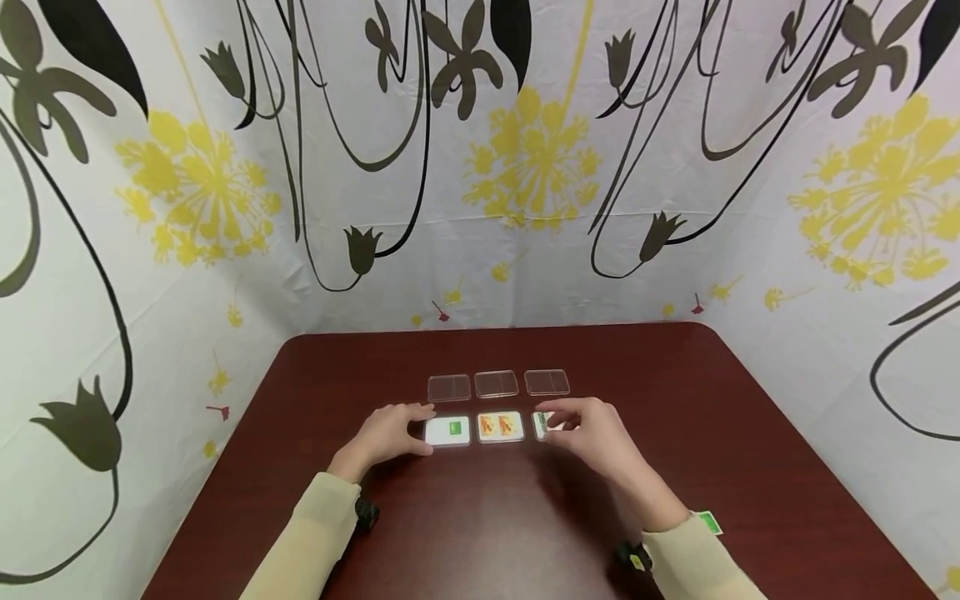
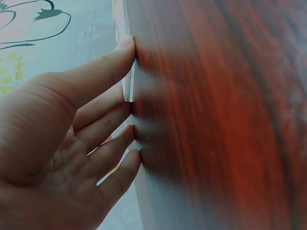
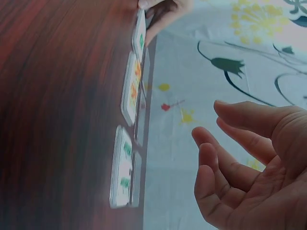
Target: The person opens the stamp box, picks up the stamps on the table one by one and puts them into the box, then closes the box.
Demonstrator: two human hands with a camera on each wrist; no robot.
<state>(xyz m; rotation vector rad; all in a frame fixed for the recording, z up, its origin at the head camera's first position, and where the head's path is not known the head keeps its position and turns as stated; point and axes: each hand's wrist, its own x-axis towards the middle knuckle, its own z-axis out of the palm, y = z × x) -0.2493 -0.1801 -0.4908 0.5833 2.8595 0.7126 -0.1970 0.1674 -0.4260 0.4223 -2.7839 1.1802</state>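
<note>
Three shallow clear plastic cases with picture cards in them lie in a row. The left case (image 1: 438,432) shows a small green picture, the middle case (image 1: 500,426) two orange ones, and the right case (image 3: 123,167) two green ones. My left hand (image 1: 384,435) pinches the left case at its left end, thumb on the near edge and fingers at the far edge. Over the right case hovers my right hand (image 1: 597,435), fingers loosely bent, nothing between them in the right wrist view; it covers part of that case in the head view.
Behind the cases lie three clear plastic lids, the left lid (image 1: 448,388), middle lid (image 1: 496,384) and right lid (image 1: 547,382). A green and white card (image 1: 708,522) shows beside my right sleeve on the dark wooden table (image 1: 480,508). Flower-patterned cloth (image 1: 525,292) hangs around the table.
</note>
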